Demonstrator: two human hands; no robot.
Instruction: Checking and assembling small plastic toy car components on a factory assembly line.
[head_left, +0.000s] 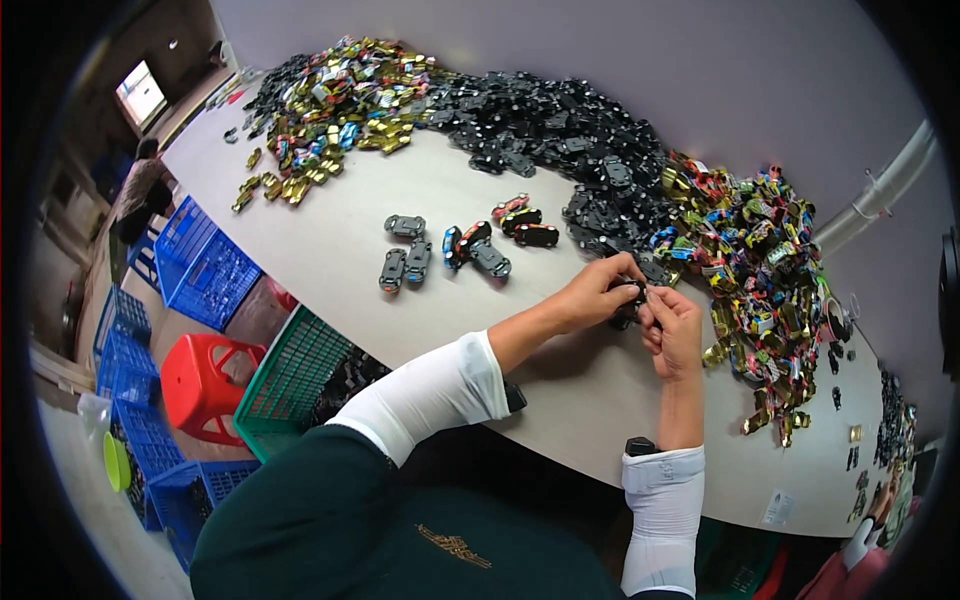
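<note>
While both hands meet above the pale table, the left hand and right hand pinch a small black plastic toy-car part. It looks light and rigid, best gripped by its edges.

Glossy metallic toy car shells, matt tabletop.

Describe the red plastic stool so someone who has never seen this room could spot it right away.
Start at the long pale table heaped with toy car parts, then look down past its left edge to the floor. Between the blue crates and the green basket stands the red stool, the only solid red thing there.
</note>
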